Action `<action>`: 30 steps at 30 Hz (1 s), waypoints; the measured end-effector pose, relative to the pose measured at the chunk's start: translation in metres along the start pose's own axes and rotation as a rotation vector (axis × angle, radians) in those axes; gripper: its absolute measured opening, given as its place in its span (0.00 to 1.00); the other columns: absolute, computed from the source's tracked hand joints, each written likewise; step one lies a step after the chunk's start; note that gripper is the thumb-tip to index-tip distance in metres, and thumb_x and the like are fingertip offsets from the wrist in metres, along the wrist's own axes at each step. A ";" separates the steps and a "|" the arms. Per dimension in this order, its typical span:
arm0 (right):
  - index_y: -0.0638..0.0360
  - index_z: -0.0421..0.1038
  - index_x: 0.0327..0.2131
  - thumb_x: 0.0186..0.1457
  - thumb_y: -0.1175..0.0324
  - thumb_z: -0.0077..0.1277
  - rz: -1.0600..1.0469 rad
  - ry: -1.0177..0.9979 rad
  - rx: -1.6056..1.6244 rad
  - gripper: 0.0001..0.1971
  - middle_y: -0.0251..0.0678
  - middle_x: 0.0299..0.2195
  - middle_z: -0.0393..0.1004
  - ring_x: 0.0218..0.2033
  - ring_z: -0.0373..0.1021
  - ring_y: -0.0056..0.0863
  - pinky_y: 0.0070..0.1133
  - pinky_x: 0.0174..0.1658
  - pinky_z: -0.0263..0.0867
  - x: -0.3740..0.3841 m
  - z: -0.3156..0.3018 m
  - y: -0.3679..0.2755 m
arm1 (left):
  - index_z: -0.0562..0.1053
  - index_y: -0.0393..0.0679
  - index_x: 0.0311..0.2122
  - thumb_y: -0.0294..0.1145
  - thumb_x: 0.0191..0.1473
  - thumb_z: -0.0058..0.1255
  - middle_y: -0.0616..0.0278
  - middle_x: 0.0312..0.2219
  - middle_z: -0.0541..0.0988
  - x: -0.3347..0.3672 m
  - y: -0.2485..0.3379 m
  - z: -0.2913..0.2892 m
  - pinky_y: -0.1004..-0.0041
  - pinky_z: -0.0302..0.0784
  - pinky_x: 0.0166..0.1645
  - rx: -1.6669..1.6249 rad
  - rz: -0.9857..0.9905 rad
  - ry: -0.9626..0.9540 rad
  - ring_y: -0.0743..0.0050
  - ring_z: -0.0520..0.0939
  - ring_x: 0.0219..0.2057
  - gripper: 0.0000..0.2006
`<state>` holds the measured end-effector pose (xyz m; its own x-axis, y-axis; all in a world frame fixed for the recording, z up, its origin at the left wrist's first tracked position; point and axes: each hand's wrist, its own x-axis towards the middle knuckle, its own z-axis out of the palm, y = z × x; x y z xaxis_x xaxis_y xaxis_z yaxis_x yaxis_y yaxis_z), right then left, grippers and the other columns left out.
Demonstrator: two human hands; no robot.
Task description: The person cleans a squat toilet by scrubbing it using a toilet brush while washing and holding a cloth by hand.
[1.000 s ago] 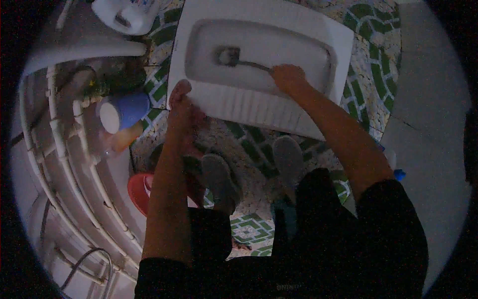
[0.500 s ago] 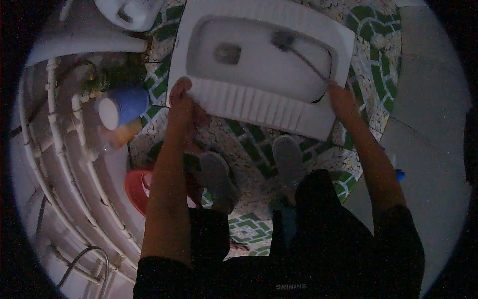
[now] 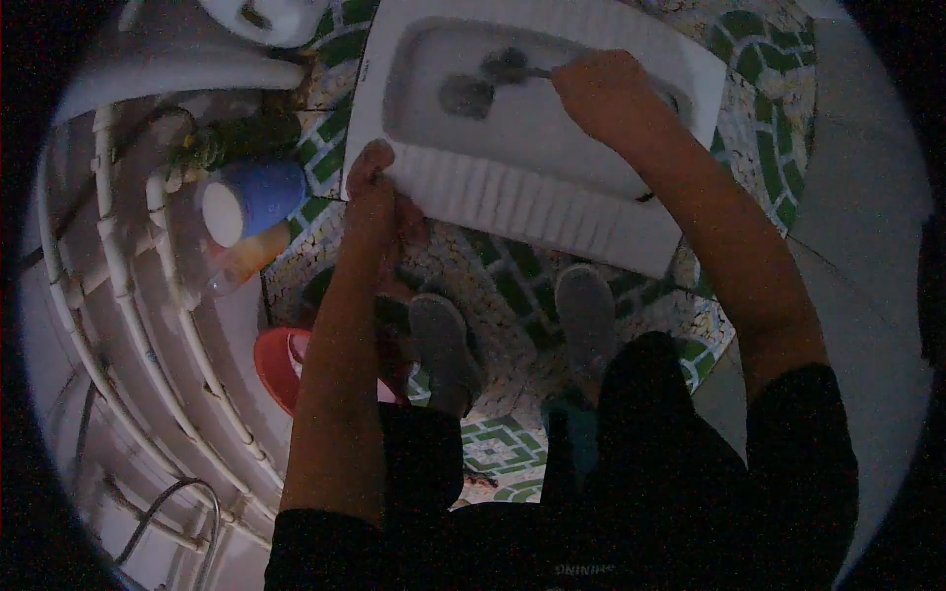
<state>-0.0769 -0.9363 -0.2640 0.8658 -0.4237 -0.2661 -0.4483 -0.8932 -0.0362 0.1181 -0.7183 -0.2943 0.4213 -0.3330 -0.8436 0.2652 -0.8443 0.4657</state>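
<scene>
A white squat toilet (image 3: 537, 209) with a ribbed foot rest is set in the patterned floor in front of me. Over its basin, my right hand (image 3: 603, 91) is closed around the handle of a toilet brush. The dark head of the toilet brush (image 3: 506, 65) is down in the basin, just right of the drain hole (image 3: 465, 97). My left hand (image 3: 372, 165) is at the toilet's near left corner with its fingers curled. Whatever it holds, if anything, is too dim to make out. A blurry pinkish thing (image 3: 409, 222) shows beside that wrist.
Left of the toilet lie a blue tub (image 3: 258, 203), a bottle with orange contents (image 3: 251, 258) and a dark green bottle (image 3: 251, 138). A red basin (image 3: 279, 369) is partly behind my left forearm. Pale pipes (image 3: 128, 286) run along the left wall. My shoes (image 3: 586, 307) stand before the toilet.
My right hand has moved left and farther over the basin, bringing the brush head from the right side to beside the drain hole. The left hand stays at its corner.
</scene>
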 end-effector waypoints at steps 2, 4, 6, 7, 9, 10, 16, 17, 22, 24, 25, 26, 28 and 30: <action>0.60 0.74 0.26 0.43 0.73 0.45 -0.012 0.054 -0.071 0.08 0.43 0.23 0.73 0.26 0.71 0.39 0.34 0.29 0.67 0.030 0.021 -0.010 | 0.66 0.41 0.41 0.42 0.53 0.34 0.49 0.25 0.76 -0.007 0.004 -0.012 0.68 0.69 0.31 -0.051 -0.015 0.011 0.61 0.75 0.24 0.17; 0.60 0.74 0.24 0.43 0.71 0.45 -0.014 -0.012 -0.039 0.07 0.42 0.23 0.73 0.26 0.71 0.39 0.34 0.29 0.67 0.044 0.058 -0.032 | 0.66 0.41 0.41 0.42 0.53 0.34 0.49 0.25 0.76 0.003 0.001 -0.012 0.68 0.69 0.31 -0.045 0.012 0.008 0.61 0.75 0.24 0.17; 0.59 0.73 0.22 0.43 0.70 0.45 -0.016 -0.076 0.005 0.07 0.41 0.22 0.72 0.26 0.71 0.39 0.33 0.29 0.67 0.049 0.066 -0.036 | 0.67 0.41 0.40 0.42 0.53 0.34 0.50 0.24 0.76 0.008 0.001 -0.009 0.68 0.69 0.31 -0.030 0.032 0.014 0.61 0.75 0.24 0.17; 0.59 0.73 0.23 0.43 0.70 0.44 -0.043 -0.028 0.047 0.07 0.41 0.23 0.73 0.26 0.71 0.39 0.33 0.29 0.67 0.049 0.062 -0.039 | 0.67 0.41 0.40 0.42 0.53 0.34 0.50 0.24 0.76 0.008 -0.002 -0.011 0.68 0.69 0.31 -0.020 0.033 0.021 0.61 0.75 0.24 0.17; 0.59 0.73 0.23 0.44 0.70 0.44 -0.079 0.008 0.101 0.07 0.41 0.24 0.73 0.27 0.71 0.39 0.33 0.29 0.67 0.044 0.045 -0.042 | 0.67 0.41 0.40 0.42 0.53 0.34 0.50 0.24 0.76 0.004 -0.004 -0.013 0.68 0.69 0.31 0.002 0.042 0.040 0.62 0.75 0.24 0.17; 0.58 0.73 0.24 0.45 0.71 0.43 -0.058 0.043 0.096 0.07 0.40 0.25 0.73 0.28 0.72 0.38 0.33 0.29 0.67 0.043 0.028 -0.036 | 0.67 0.41 0.40 0.42 0.53 0.34 0.50 0.24 0.76 0.005 -0.002 -0.013 0.68 0.69 0.30 0.028 0.063 0.055 0.62 0.75 0.24 0.16; 0.58 0.73 0.26 0.44 0.73 0.44 0.016 0.105 0.116 0.07 0.41 0.25 0.73 0.29 0.72 0.39 0.32 0.30 0.67 0.054 0.039 -0.029 | 0.67 0.41 0.39 0.42 0.53 0.34 0.50 0.22 0.75 0.045 -0.019 -0.019 0.69 0.69 0.30 0.444 0.240 0.345 0.62 0.75 0.23 0.16; 0.58 0.73 0.26 0.43 0.73 0.45 0.038 0.062 0.127 0.06 0.41 0.25 0.73 0.29 0.72 0.39 0.32 0.30 0.68 0.053 0.039 -0.028 | 0.68 0.41 0.39 0.41 0.53 0.34 0.51 0.22 0.75 0.045 -0.020 -0.016 0.69 0.69 0.30 0.501 0.258 0.433 0.62 0.75 0.23 0.16; 0.60 0.72 0.25 0.44 0.73 0.44 0.073 -0.044 0.237 0.06 0.42 0.26 0.74 0.26 0.71 0.38 0.33 0.28 0.67 0.047 0.028 -0.030 | 0.68 0.41 0.38 0.41 0.52 0.35 0.51 0.22 0.75 0.023 -0.028 0.017 0.68 0.69 0.30 0.641 0.419 0.644 0.62 0.75 0.24 0.16; 0.60 0.72 0.24 0.46 0.72 0.44 0.069 -0.054 0.342 0.06 0.42 0.25 0.74 0.23 0.71 0.36 0.33 0.26 0.66 0.052 0.013 -0.036 | 0.68 0.40 0.38 0.40 0.52 0.36 0.50 0.22 0.75 0.047 -0.041 -0.028 0.67 0.69 0.30 0.790 0.474 0.428 0.60 0.75 0.25 0.15; 0.60 0.71 0.25 0.48 0.71 0.43 0.223 -0.281 0.723 0.07 0.40 0.25 0.73 0.19 0.68 0.33 0.31 0.22 0.64 0.050 0.008 -0.039 | 0.67 0.40 0.38 0.40 0.51 0.37 0.50 0.23 0.75 0.057 -0.052 -0.040 0.67 0.69 0.31 0.877 0.475 0.378 0.60 0.75 0.25 0.15; 0.60 0.70 0.26 0.50 0.70 0.41 0.380 -0.514 1.099 0.08 0.39 0.24 0.73 0.15 0.65 0.29 0.29 0.18 0.62 0.048 0.006 -0.038 | 0.67 0.40 0.38 0.40 0.51 0.37 0.50 0.23 0.75 0.063 -0.057 -0.043 0.66 0.70 0.31 0.956 0.478 0.337 0.59 0.75 0.26 0.15; 0.61 0.68 0.27 0.51 0.69 0.40 0.036 0.166 1.145 0.08 0.39 0.23 0.71 0.13 0.62 0.26 0.26 0.16 0.58 0.039 0.089 -0.054 | 0.67 0.40 0.38 0.39 0.50 0.38 0.49 0.24 0.74 0.077 -0.061 -0.040 0.65 0.70 0.31 1.055 0.497 0.280 0.58 0.75 0.27 0.15; 0.63 0.66 0.28 0.53 0.68 0.39 -0.322 0.826 1.098 0.09 0.39 0.22 0.70 0.11 0.58 0.23 0.22 0.13 0.54 0.041 0.122 -0.064 | 0.67 0.39 0.38 0.39 0.49 0.40 0.49 0.25 0.74 0.083 -0.060 -0.037 0.64 0.70 0.31 1.088 0.509 0.255 0.57 0.75 0.28 0.15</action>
<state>-0.0395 -0.8779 -0.3901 0.6695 -0.5335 0.5169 0.1803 -0.5583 -0.8098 0.1696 -0.6794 -0.3828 0.4549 -0.7384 -0.4978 -0.7897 -0.5929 0.1577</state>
